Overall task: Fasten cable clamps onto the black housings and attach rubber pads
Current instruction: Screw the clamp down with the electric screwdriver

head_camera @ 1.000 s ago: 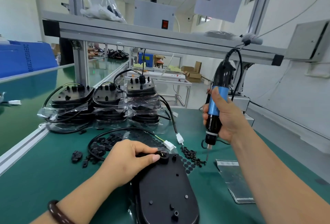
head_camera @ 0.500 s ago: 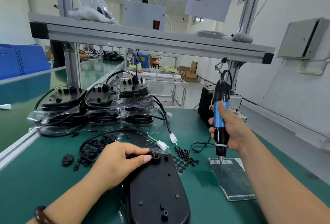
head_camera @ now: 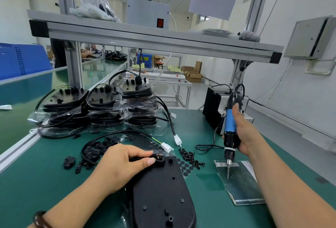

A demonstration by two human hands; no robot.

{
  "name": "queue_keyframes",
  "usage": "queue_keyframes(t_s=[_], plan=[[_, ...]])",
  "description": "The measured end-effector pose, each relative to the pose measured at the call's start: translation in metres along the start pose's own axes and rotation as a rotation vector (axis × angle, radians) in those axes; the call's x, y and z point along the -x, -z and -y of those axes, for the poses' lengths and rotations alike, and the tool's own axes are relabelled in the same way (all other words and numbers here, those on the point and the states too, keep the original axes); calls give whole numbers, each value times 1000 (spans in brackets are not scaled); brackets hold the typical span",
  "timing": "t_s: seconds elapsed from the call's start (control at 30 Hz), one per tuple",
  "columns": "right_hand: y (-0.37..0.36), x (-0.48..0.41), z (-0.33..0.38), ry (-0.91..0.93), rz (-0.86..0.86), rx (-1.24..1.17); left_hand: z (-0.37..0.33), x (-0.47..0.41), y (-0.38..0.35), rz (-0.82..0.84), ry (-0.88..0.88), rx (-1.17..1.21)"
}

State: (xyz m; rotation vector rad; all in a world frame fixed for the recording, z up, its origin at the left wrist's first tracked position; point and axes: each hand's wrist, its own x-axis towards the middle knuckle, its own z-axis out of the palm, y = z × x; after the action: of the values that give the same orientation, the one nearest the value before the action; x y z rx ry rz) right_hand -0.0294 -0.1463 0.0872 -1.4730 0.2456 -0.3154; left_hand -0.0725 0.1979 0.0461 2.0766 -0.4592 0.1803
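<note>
A flat black housing [head_camera: 160,195] lies on the green bench right in front of me. My left hand [head_camera: 123,166] rests at its far end and pinches the black cable [head_camera: 116,135] where it enters the housing's round boss. My right hand [head_camera: 241,133] grips a blue and black electric screwdriver [head_camera: 229,127] upright, its bit tip touching a dark flat pad [head_camera: 241,186] to the right of the housing. Loose black cable clamps [head_camera: 94,150] lie left of my left hand. A sheet of round black rubber pads [head_camera: 187,167] lies beside the housing.
A small heap of black screws [head_camera: 190,157] sits between housing and screwdriver. Stacks of bagged black housings [head_camera: 101,107] with cables stand at the back left. Two white connectors [head_camera: 172,144] lie mid-bench. An aluminium frame shelf [head_camera: 154,37] spans overhead; a black box [head_camera: 211,107] stands behind the screwdriver.
My right hand carried the screwdriver from beside the screw heap rightward and down onto the dark flat pad. My left hand has stayed on the cable at the housing's end.
</note>
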Motion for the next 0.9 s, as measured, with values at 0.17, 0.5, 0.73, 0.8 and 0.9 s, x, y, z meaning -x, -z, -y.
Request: queue_keyframes(t_s=[0.17, 0.5, 0.73, 0.8, 0.9], plan=[[2, -1, -3, 18, -126, 176, 0, 0, 0, 3, 4, 0], [6, 4, -6, 203, -400, 466, 0, 1, 1, 12, 10, 25], [-3, 13, 15, 433, -625, 933, 0, 1, 2, 16, 9, 18], [-26, 24, 22, 650, -392, 845, 0, 1, 2, 17, 12, 28], [-74, 43, 21, 571, 228, 815, -2, 1, 2, 18, 19, 36]])
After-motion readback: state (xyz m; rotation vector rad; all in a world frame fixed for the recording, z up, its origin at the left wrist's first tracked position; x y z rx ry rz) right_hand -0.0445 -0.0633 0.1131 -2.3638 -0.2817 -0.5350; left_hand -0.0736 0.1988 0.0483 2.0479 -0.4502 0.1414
